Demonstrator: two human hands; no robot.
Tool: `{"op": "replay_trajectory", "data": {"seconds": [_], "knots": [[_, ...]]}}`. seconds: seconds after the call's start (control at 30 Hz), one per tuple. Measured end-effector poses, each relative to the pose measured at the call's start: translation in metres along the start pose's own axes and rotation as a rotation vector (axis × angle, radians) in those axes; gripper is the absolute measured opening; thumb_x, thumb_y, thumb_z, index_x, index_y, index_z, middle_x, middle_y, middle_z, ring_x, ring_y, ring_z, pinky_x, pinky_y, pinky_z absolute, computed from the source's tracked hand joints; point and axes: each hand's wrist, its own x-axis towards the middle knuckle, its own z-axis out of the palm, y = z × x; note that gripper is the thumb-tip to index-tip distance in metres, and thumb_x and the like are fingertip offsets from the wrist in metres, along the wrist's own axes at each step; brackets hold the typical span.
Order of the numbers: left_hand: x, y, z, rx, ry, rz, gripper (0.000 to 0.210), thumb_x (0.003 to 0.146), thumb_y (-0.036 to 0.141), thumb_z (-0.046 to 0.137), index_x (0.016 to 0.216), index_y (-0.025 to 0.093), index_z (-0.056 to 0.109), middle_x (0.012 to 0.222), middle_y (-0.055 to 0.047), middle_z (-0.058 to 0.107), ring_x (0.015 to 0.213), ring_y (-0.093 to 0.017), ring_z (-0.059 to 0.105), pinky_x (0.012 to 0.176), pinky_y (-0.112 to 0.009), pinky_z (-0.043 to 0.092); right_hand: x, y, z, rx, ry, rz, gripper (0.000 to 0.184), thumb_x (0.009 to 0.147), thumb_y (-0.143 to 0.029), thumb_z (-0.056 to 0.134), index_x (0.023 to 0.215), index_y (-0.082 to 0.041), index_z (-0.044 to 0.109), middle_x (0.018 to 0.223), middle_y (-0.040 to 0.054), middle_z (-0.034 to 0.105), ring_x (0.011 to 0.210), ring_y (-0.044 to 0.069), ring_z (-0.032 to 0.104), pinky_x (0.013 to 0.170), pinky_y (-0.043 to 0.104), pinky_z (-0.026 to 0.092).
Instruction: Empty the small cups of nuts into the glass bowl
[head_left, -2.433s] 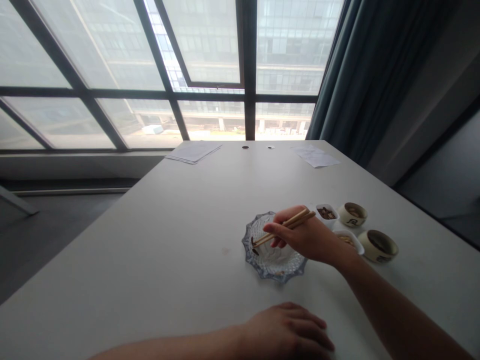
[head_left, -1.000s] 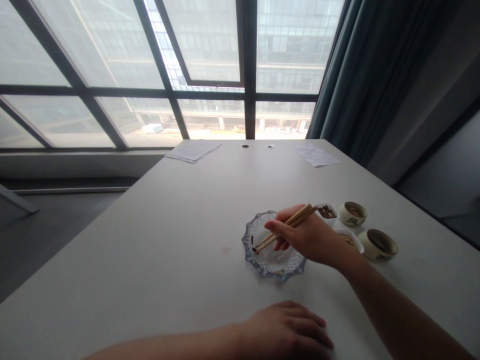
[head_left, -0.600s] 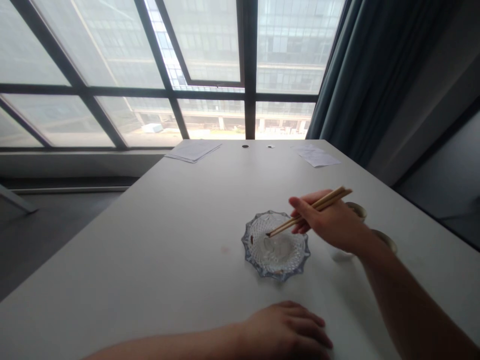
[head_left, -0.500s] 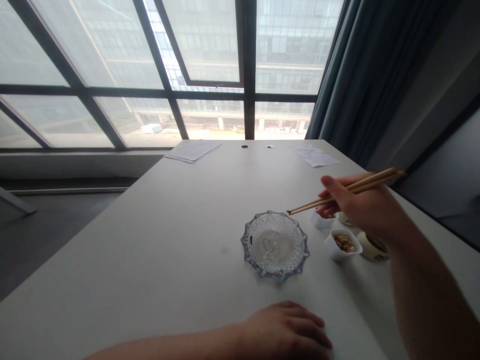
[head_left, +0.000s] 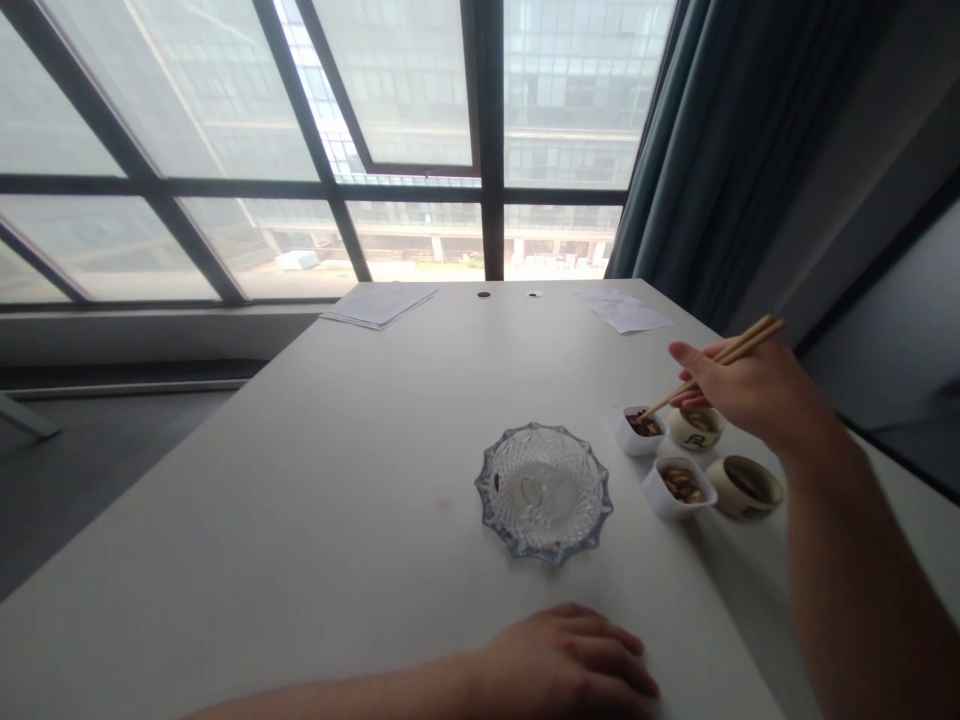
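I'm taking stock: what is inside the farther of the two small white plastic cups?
Dark brown pieces lie inside the farther white plastic cup, where tan wooden chopsticks in the right hand reach in. The cup's floor and anything beneath the top pieces are covered.

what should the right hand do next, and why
Perhaps part the chopsticks slightly: the right hand has their tips at the dark pieces in the farther white cup, so anything pinched could drop there; whether they hold one is unclear.
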Motion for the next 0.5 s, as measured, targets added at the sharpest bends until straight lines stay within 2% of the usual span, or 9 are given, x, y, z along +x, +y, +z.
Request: {"op": "replay_trajectory", "data": {"seconds": [0.1, 0.17, 0.37, 0.5], "knots": [[-0.001, 0.0, 0.001, -0.005, -0.02, -0.021, 0.026, 0.113, 0.034, 0.05, 0.125, 0.019, 0.068, 0.142, -0.006, 0.071, 0.146, -0.02, 0.055, 0.127, -0.027, 0.031, -0.011, -0.011, 0.0, 0.09, 0.013, -0.078, 0.041, 0.088, -0.058, 0.079, 0.078, -0.018, 0.076, 0.069, 0.0102, 0.079, 0.061, 0.027, 0.081, 0.051, 0.03, 0.066], [-0.001, -0.001, 0.002, -0.006, -0.019, -0.016, 0.025, 0.113, 0.032, 0.05, 0.125, 0.019, 0.068, 0.143, -0.005, 0.07, 0.146, -0.02, 0.055, 0.127, -0.027, 0.031, -0.024, -0.023, 0.01, 0.186, -0.046, -0.111, 0.045, 0.088, -0.063, 0.078, 0.08, -0.019, 0.076, 0.071, 0.0102, 0.08, 0.062, 0.027, 0.081, 0.048, 0.028, 0.065], [-0.001, -0.005, 0.005, -0.006, 0.014, 0.028, 0.025, 0.113, 0.033, 0.051, 0.124, 0.018, 0.068, 0.14, -0.005, 0.072, 0.143, -0.019, 0.057, 0.127, -0.024, 0.029, -0.068, -0.051, 0.073, 0.439, -0.464, -0.115, 0.056, 0.083, -0.071, 0.077, 0.079, -0.015, 0.075, 0.07, 0.0104, 0.079, 0.064, 0.025, 0.081, 0.056, 0.028, 0.068], [-0.001, -0.004, 0.006, -0.014, 0.024, 0.009, 0.026, 0.113, 0.032, 0.05, 0.124, 0.018, 0.069, 0.14, -0.005, 0.072, 0.143, -0.019, 0.057, 0.127, -0.024, 0.029, -0.087, -0.053, 0.103, 0.503, -0.543, -0.045, 0.057, 0.08, -0.071, 0.08, 0.074, -0.015, 0.072, 0.064, 0.0084, 0.077, 0.063, 0.025, 0.081, 0.054, 0.027, 0.066]]}}
